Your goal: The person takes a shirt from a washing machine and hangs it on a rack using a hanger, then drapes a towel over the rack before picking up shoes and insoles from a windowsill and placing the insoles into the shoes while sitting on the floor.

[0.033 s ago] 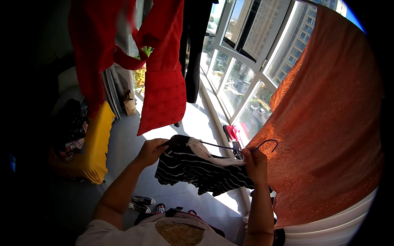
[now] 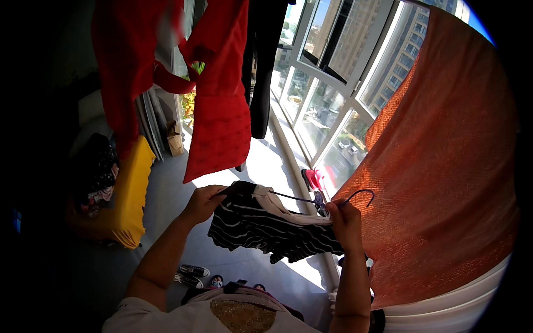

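Observation:
A black garment with white wavy stripes and a pale inner lining [image 2: 269,236] hangs stretched in front of me. Along its upper side runs a thin dark blue clothes hanger [image 2: 291,196], whose bare hook curves out at the right. My left hand [image 2: 202,205] is closed, pinching the garment's black left end; whether the hanger's end lies inside that cloth is hidden. Close to the hook, my right hand [image 2: 345,221] closes its fingers round the hanger, beside the garment's right end.
Red clothes [image 2: 219,130] and a dark garment [image 2: 262,83] hang ahead. An orange cloth [image 2: 438,183] drapes on the right by the windows [image 2: 316,108]. At left, a yellow-covered piece of furniture [image 2: 133,194] bears dark clothes [image 2: 95,175]. Sneakers [image 2: 191,275] stand on the floor near my feet.

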Motion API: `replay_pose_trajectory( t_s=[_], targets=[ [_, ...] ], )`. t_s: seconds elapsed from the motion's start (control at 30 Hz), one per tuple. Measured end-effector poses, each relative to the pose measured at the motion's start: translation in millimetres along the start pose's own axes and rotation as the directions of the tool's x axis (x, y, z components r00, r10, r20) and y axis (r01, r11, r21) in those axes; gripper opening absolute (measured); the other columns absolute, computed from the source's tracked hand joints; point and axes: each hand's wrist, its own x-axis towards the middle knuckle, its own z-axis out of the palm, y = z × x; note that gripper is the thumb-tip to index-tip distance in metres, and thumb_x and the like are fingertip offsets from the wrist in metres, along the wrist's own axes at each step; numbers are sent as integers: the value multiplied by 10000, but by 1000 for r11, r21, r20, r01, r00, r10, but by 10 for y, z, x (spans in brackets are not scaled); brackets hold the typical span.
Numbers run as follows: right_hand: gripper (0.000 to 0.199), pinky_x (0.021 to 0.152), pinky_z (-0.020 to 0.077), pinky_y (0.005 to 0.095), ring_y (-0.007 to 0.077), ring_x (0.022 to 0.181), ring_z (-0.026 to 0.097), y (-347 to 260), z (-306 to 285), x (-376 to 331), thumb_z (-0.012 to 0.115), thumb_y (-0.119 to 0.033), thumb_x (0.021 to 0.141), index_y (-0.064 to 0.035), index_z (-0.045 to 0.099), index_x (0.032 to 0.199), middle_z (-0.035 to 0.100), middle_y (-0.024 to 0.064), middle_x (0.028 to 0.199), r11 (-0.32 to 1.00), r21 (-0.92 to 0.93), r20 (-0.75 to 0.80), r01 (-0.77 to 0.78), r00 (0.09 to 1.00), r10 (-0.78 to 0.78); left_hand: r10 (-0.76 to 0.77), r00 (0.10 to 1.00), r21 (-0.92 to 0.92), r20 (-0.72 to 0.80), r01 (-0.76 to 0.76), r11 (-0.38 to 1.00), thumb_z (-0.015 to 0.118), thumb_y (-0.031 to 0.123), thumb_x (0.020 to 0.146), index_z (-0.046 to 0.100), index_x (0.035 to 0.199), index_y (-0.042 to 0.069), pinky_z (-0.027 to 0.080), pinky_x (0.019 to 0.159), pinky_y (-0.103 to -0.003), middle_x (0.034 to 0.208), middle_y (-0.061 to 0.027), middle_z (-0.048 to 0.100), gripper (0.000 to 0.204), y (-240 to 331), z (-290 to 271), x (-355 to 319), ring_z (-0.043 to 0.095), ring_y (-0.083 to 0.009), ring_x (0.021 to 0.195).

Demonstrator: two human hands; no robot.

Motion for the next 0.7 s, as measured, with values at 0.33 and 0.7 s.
replay_pose_trajectory(
  t_s=[0.33,0.7],
  targets=[
    [232,550,427,267,134,573,546,98,248,-125,629,-221,855,7,651,818,579,70,635,991,115,198,-64,979,40,9,997,174,76,-22,984,544,132,824,631,942,-10,445,714,-275,805,-72,617,204,323,-142,251,554,-145,704],
    [318,652,470,286,169,731,597,-103,316,49,679,-254,812,-24,632,1027,632,94,806,994,112,343,13,938,-51,379,908,446,178,-418,791,606,148,832,609,780,34,464,557,-343,692,-104,599,125,526,500,263,596,-259,631]
  ],
)
